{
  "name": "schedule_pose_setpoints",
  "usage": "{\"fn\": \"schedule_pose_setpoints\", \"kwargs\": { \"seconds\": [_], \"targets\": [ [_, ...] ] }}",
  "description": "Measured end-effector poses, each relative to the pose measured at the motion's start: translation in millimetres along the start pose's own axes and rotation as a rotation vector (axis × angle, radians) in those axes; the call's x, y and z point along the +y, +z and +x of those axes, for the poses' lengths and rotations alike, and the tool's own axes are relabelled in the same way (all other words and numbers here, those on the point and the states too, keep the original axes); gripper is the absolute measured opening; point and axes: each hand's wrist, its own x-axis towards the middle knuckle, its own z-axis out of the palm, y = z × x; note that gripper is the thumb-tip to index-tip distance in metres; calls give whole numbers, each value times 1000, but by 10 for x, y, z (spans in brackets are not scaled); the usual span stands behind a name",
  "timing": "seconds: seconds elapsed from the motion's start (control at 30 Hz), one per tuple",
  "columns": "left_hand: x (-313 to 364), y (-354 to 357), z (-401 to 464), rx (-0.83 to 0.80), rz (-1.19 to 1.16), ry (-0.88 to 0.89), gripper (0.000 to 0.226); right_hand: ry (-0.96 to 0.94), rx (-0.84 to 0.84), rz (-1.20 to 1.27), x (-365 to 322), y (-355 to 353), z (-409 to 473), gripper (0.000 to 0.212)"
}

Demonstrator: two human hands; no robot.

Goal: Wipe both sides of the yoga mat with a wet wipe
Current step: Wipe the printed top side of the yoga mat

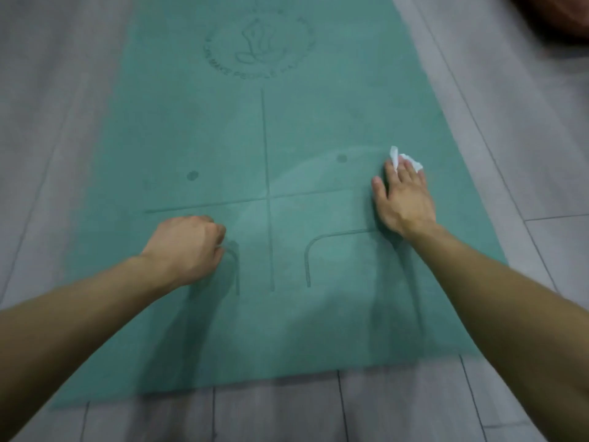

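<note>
A teal yoga mat (223, 138) lies flat on the floor, printed with alignment lines and a round logo at its far end. My right hand (403, 199) presses flat on the mat's right side, over a crumpled white wet wipe (412, 161) that sticks out past the fingertips. A curved damp streak shows on the mat left of that hand. My left hand (188, 247) rests as a closed fist on the mat's left half, knuckles down, with nothing seen in it.
Grey wood-look floor planks (526, 154) surround the mat on all sides. The mat's near edge (255, 379) runs just in front of me. A blurred dark reddish object (561, 17) sits at the top right corner.
</note>
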Motion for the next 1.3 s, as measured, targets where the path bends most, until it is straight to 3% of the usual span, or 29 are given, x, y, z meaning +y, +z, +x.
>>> {"fn": "schedule_pose_setpoints", "kwargs": {
  "seconds": [0.17, 0.3, 0.5, 0.67, 0.83, 0.97, 1.07, 1.17, 1.3],
  "targets": [
    [294, -104, 473, 48, -25, 111, 26, -395, -92, -103, -150, 57, -626, 68],
    [407, -292, 493, -3, -61, 164, 26, -398, -193, -141, -375, -129, -914, 69],
    [316, -835, -214, -159, -59, 227, 20, -528, -344, -177, -875, -930, -1194, 72],
    [106, -1960, -994, -236, -50, 229, 20, -511, -432, -109, -1408, -2124, -1396, 73],
    [-210, -3521, -1650, -230, -121, 140, 15, -395, -556, -28, -1880, -3696, -1650, 46],
    [-313, -4765, -2032, -211, -147, 35, 18, -265, -570, 97, -2055, -5005, -1789, 46],
    [-314, -5500, -2226, -189, -175, -20, 14, -282, -626, 161, -1966, -5714, -1820, 53],
    [-230, -6153, -2330, -139, -218, -203, 22, -378, -654, 144, -1629, -6346, -1630, 66],
    [180, -6876, -2464, -154, -238, -430, 33, -553, -618, 71, -1071, -7233, -1229, 62]
  ]
}}
